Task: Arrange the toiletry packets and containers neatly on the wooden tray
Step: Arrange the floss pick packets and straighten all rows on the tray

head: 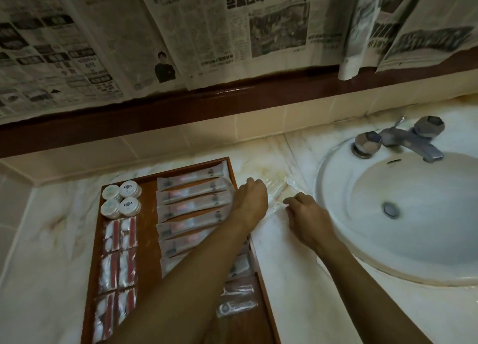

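Clear plastic packets lie on the marble counter between the tray and the sink, blurred and hard to count. Both hands are on them: the left hand with fingers curled down over the pile by the tray's right rim, the right hand likewise curled at its near edge; whether either truly pinches a packet I cannot tell. On the tray the long sachets already sit in a column, round tubs at the far left, red-striped packets below. To do this well, gather the slippery packets square, lift them together, and lay them in the bare strip near the floss picks
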